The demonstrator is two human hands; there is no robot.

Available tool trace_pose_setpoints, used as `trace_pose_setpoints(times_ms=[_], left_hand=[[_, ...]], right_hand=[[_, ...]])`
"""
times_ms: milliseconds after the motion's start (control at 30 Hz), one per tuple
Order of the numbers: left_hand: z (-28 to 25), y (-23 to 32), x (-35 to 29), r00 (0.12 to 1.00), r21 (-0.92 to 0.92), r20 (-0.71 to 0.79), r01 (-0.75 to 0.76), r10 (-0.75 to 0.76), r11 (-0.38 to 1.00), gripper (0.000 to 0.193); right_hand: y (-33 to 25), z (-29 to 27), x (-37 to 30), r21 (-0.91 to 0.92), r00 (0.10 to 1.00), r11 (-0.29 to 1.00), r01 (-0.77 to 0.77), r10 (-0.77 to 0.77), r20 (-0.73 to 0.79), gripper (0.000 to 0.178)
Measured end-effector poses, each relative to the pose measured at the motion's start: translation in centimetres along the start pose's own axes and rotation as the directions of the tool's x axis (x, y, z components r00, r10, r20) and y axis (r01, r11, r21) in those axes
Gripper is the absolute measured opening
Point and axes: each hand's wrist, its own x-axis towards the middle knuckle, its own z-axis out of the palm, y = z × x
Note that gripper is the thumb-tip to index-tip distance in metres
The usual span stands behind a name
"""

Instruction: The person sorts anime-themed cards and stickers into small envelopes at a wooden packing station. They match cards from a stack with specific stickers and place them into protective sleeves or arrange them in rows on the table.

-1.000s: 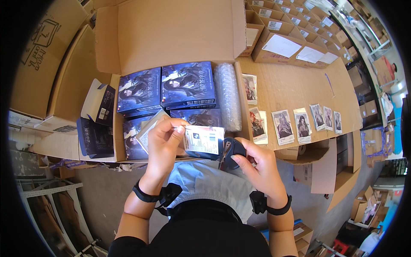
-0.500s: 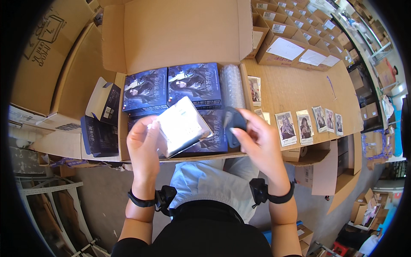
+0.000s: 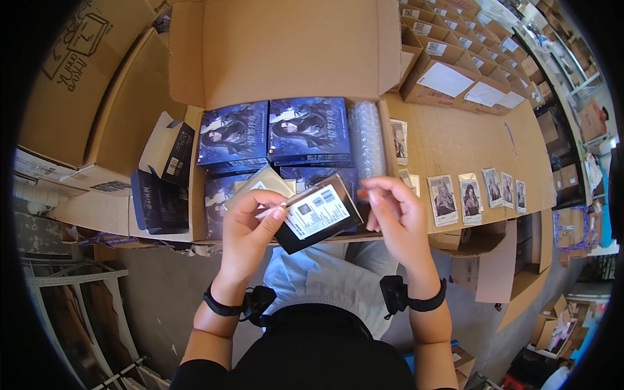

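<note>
My left hand (image 3: 250, 224) pinches the left edge of a flat black packet (image 3: 300, 244) with a white barcode label. Just past it is a beige flat packet (image 3: 265, 181); whether my left hand also holds this one, I cannot tell. My right hand (image 3: 396, 211) is by the packet's right end, thumb and fingertips pressed together. Anything pinched there is too small to make out. Beneath both hands lies an open cardboard box (image 3: 389, 140) with blue illustrated boxes (image 3: 233, 135) and a bubble-wrap roll (image 3: 367, 136) inside.
An opened dark blue carton (image 3: 159, 201) leans at the box's left side. Several picture cards (image 3: 443, 200) lie in a row on the table (image 3: 468, 140) to the right. Divided cardboard bins (image 3: 448, 71) stand behind them. Tall cartons (image 3: 123, 104) rise at the left.
A dark rounded object has left my right hand and is out of sight. The packet in my left hand is lower and further right, with its labelled dark face showing. The view has shifted slightly.
</note>
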Motion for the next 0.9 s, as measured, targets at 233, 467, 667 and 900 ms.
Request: trace_pose_setpoints(times_ms=[233,467,667,900], left_hand=[[3.2,-0.2,-0.5,0.968,0.026,0.251,0.001,-0.008,1.000,0.010],[5.3,-1.9,-0.7,0.516,-0.132,0.845,0.455,-0.140,0.881,0.073],[7.2,-3.4,-0.1,0.235,-0.090,0.957,0.795,-0.168,0.599,0.096],[7.5,-4.8,1.2,0.142,0.027,0.981,0.568,-0.129,0.823,0.102]], right_hand=[[-0.5,-2.9,-2.4,0.101,0.993,0.992,-0.075,0.065,0.101,0.008],[-0.6,-6.5,-5.1,-0.107,0.996,0.992,0.068,-0.060,0.069,0.003],[-1.9,-7.5,-6.1,-0.299,0.965,0.919,0.257,-0.229,0.125,0.006],[-2.9,-8.2,-6.3,-0.307,0.959,0.922,0.235,-0.169,0.226,0.006]])
